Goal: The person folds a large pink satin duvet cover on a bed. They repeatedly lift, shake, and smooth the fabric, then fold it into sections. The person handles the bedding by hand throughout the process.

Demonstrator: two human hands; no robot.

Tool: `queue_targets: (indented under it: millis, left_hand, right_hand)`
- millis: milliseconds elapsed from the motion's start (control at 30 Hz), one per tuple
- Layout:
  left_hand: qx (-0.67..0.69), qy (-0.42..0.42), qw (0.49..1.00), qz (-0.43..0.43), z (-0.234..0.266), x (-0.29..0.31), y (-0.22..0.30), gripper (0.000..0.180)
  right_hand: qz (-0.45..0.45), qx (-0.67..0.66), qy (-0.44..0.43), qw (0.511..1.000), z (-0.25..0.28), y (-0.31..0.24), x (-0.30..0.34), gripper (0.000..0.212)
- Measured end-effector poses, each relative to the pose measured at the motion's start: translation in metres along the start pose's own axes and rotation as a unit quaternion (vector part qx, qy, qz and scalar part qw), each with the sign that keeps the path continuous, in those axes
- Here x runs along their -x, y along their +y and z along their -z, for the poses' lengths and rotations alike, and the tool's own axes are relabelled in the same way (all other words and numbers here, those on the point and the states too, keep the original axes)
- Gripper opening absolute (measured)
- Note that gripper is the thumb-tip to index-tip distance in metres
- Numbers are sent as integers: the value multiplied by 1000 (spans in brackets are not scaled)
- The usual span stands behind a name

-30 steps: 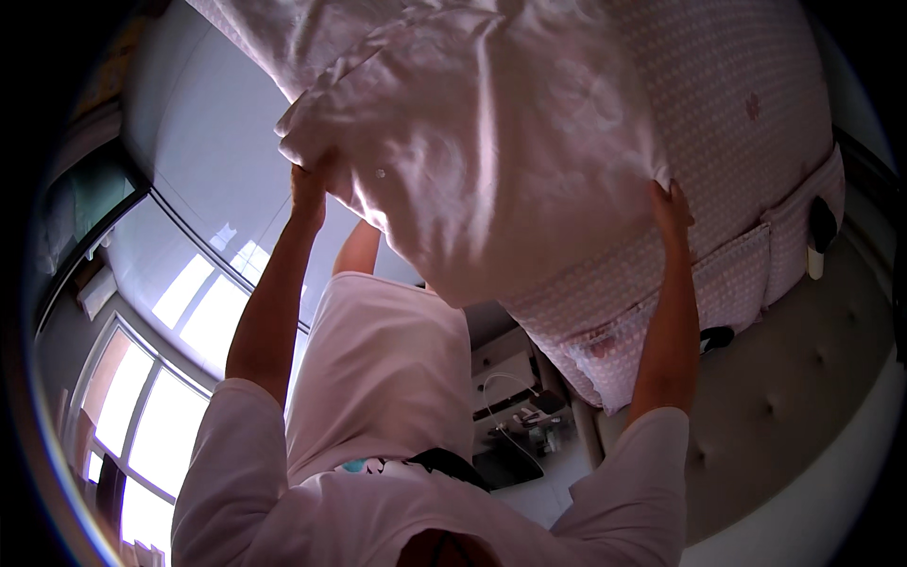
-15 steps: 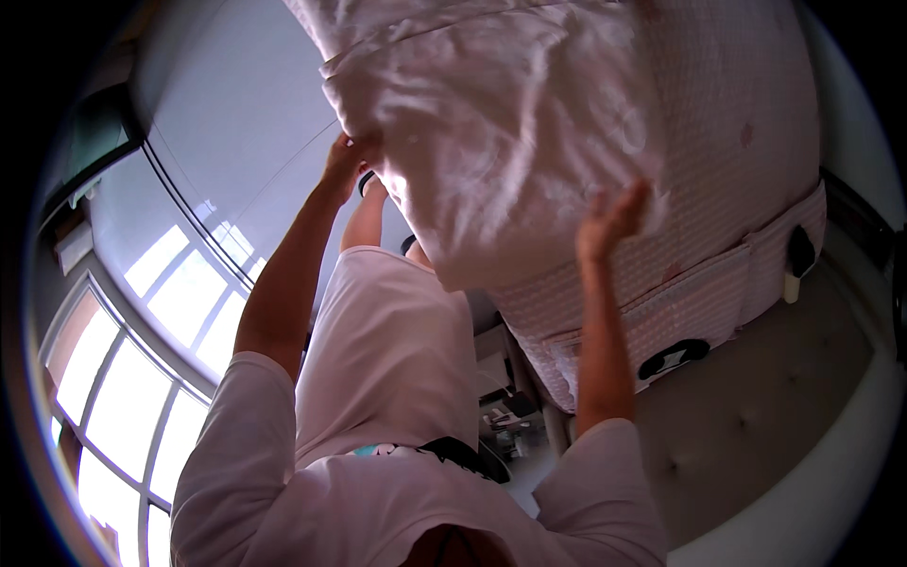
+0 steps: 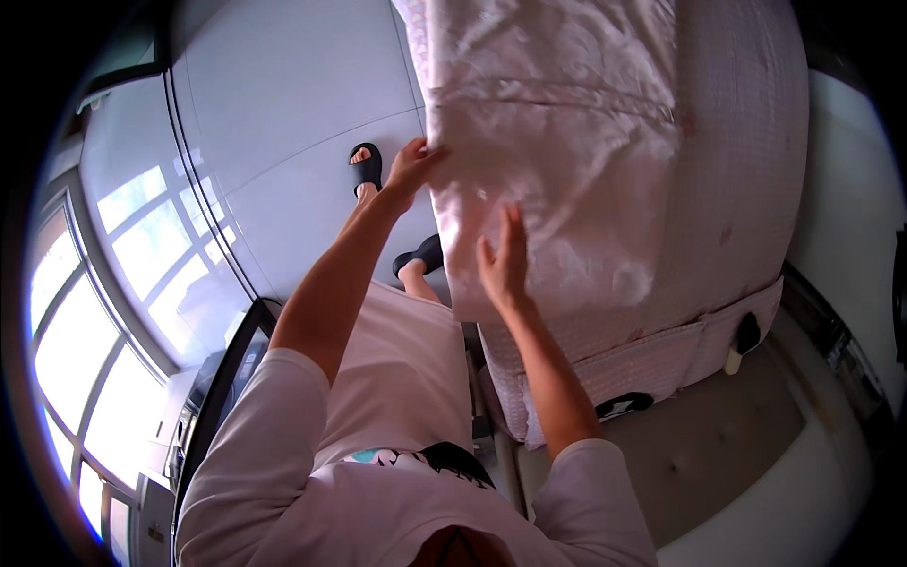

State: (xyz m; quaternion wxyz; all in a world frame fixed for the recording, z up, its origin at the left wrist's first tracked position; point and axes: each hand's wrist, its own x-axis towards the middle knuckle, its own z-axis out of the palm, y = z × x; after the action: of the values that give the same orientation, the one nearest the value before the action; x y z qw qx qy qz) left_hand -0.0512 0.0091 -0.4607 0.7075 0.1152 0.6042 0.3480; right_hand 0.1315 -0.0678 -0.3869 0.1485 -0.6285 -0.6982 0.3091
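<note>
A shiny pale pink quilt lies folded over the near left part of the bed, with soft creases and a crosswise fold. My left hand is closed at its left edge, the fingertips over the cloth. Further right, my right hand is over the quilt, its fingers stretched out and the thumb apart, with nothing held. Under the quilt, a pink textured bed cover spreads over the mattress.
A grey-brown padded headboard stands at the lower right. Two dark objects, one a round pad, lie by the bed's edge. My feet in black slippers stand on pale floor tiles. Bright windows are at left.
My right hand has moved left across the quilt, nearer my left hand. The quilt's near part looks smoother and straighter along its left edge. My view has shifted, showing more floor and both slippers.
</note>
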Motion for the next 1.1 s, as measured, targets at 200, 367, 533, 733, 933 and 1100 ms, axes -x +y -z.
queue_targets:
  millis: [200,367,533,733,933,1100]
  left_hand:
    - [-236,9,970,-63,9,-47,38,32]
    - [-174,31,984,35,68,-26,46,48]
    - [-115,135,981,72,190,16,79,34]
    - [-165,284,940,88,274,39,165,23]
    - [-124,147,979,75,217,-50,222,20]
    - [-104,70,991,-45,89,-177,289,27]
  right_hand:
    - [-91,13,-29,995,-24,3,-118,68]
    - [-229,148,-222,936,-44,17,-160,91]
    - [-232,160,-365,887,-35,24,-182,103]
    - [178,528,-506,658,-60,78,-194,48]
    - [-49,331,-491,804,-59,76,-186,69]
    - [-56,99,-506,855,-17,21,-241,73]
